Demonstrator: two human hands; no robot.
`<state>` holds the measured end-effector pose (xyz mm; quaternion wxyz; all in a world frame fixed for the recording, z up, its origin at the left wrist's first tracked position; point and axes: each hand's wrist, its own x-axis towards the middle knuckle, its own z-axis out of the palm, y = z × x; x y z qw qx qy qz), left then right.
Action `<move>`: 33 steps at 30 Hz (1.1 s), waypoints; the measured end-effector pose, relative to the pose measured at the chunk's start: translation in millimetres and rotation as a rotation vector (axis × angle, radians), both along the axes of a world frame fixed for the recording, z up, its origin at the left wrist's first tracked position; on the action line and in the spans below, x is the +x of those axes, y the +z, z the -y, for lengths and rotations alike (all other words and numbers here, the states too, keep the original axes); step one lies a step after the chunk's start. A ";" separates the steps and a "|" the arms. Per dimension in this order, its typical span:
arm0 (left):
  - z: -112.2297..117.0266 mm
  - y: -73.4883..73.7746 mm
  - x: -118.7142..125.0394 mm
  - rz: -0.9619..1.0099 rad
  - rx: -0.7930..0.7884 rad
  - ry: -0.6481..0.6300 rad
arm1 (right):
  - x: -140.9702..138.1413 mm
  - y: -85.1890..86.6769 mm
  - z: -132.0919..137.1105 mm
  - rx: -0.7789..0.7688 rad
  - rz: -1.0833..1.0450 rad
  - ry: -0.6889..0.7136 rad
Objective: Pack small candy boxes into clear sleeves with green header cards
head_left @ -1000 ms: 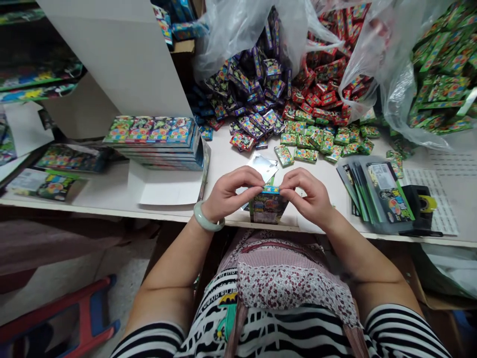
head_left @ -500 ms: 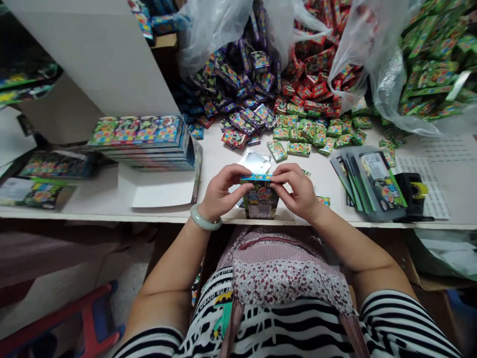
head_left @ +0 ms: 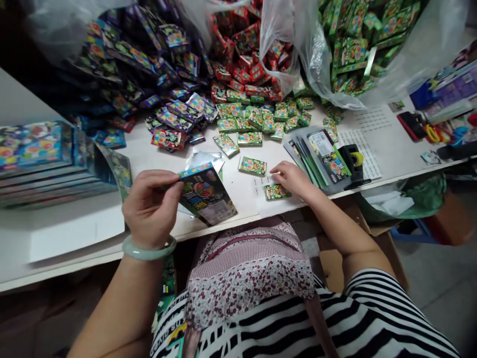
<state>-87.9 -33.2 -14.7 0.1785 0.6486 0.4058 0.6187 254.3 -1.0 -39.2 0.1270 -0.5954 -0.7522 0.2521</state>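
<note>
My left hand (head_left: 152, 206), with a pale green bangle on the wrist, pinches the upper left corner of a dark flat box (head_left: 208, 196) with a blue top edge. The box stands tilted at the table's front edge, its printed face towards me. My right hand (head_left: 292, 180) is low over the table, its fingers loosely bent and slightly apart. Beneath its fingertips are a small sheet of labels (head_left: 259, 185) and a small green box (head_left: 278, 192). Another small green box (head_left: 252, 165) lies just beyond. A shiny silvery piece (head_left: 201, 158) lies behind the dark box.
Heaps of small purple boxes (head_left: 179, 109), red boxes (head_left: 248, 74) and green boxes (head_left: 352, 54) spill from plastic bags at the back. Dark printed packs (head_left: 328, 154) and a tape dispenser (head_left: 352, 161) stand at right. Stacked blue boxes (head_left: 37, 149) fill an open carton (head_left: 74, 241) at left.
My right hand has let go of the dark box and moved right to the label sheet. My left hand still holds the box, now tilted. The view has turned right.
</note>
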 end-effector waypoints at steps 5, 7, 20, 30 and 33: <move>0.3 0.4 -3.4 -0.028 -0.011 -0.007 | -12.2 -4.8 1.3 -0.060 0.109 -0.033; -0.2 -0.9 -4.5 -0.024 -0.035 -0.013 | -7.9 -9.3 2.2 -0.068 0.058 -0.033; 8.3 16.2 18.8 -0.065 -0.113 -0.103 | -57.0 89.5 1.1 -0.078 -0.672 0.331; 3.7 20.2 16.0 -0.102 -0.117 -0.202 | -140.0 118.0 -41.7 -0.159 -0.385 0.576; 0.6 18.4 17.0 -0.075 -0.123 -0.211 | -140.5 118.6 -45.1 -0.170 -0.324 0.556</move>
